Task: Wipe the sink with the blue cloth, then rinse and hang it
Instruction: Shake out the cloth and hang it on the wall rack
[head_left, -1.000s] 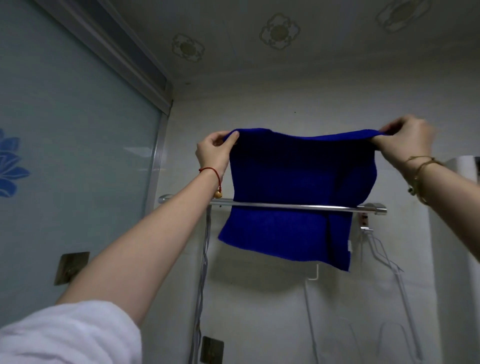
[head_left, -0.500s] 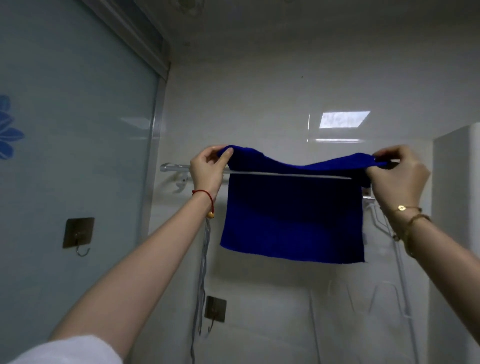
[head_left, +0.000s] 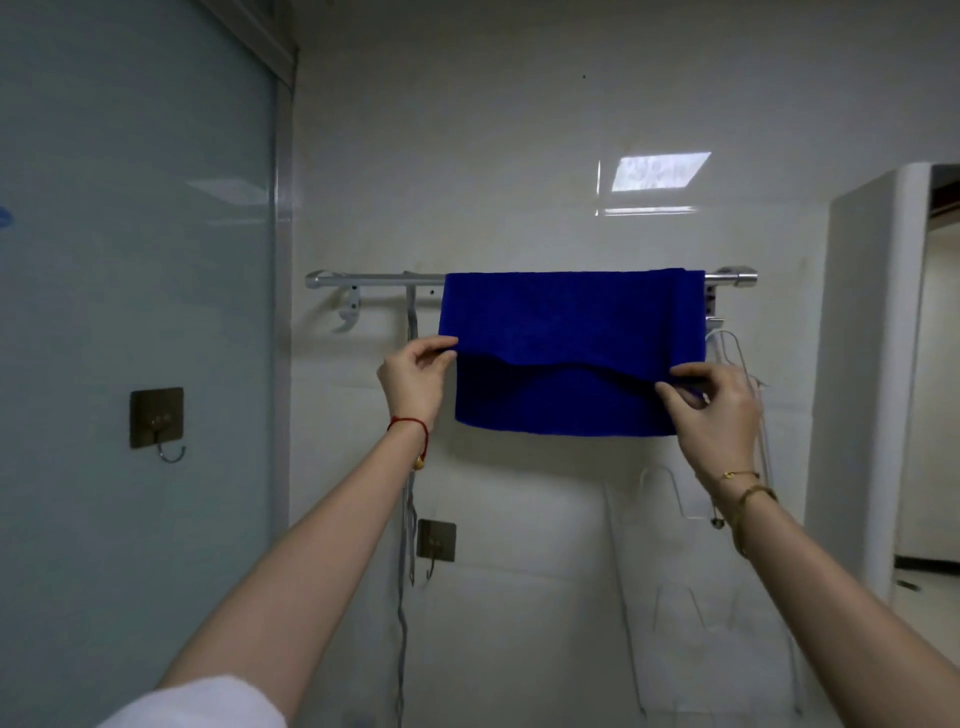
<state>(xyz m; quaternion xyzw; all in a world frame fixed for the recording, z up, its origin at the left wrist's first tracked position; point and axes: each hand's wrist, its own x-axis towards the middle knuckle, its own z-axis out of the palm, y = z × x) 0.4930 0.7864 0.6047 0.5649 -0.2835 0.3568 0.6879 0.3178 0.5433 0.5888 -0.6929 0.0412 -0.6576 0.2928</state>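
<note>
The cloth (head_left: 571, 322) is hanging folded over the rail (head_left: 374, 280), above both hands. The left hand (head_left: 415, 379) and the right hand (head_left: 711, 405) are each pinching a front corner, so hanging seems nearly finished; only letting go is remaining.

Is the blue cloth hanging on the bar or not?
Hanging: the blue cloth is draped over the bar, while the left hand and right hand pinch its front edge.

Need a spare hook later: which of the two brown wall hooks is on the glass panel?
The higher brown hook, left of both hands; the lower one sits on the tiled wall below the rail.
</note>
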